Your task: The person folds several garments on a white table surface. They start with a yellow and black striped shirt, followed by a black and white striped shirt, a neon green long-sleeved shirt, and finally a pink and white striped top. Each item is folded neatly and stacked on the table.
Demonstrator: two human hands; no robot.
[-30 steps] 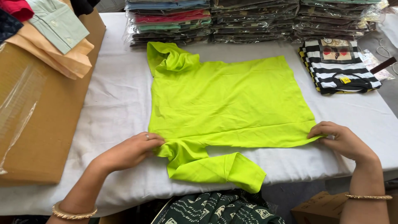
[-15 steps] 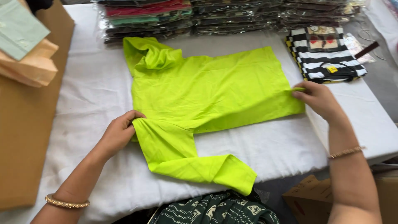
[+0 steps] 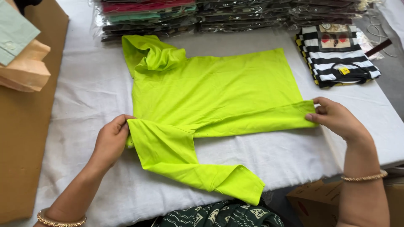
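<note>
A neon yellow-green shirt point(image 3: 210, 90) lies flat on the white-covered table point(image 3: 88, 96). Its near side edge is folded up over the body. My left hand point(image 3: 110, 141) pinches the fold at the shoulder, where the near sleeve point(image 3: 189, 168) trails toward the table's front edge. My right hand point(image 3: 336, 118) grips the folded hem corner on the right. The far sleeve point(image 3: 151, 54) lies bunched at the back left.
Stacks of bagged garments point(image 3: 219, 14) line the back of the table. A black-and-white striped shirt pile point(image 3: 336, 54) sits at the back right. A cardboard box point(image 3: 25, 126) with folded paper bags point(image 3: 21, 50) stands on the left. Another carton point(image 3: 315, 201) sits below right.
Both hands have carried the shirt's near edge farther up over its body, making the fold deeper. The view has shifted closer and slightly right.
</note>
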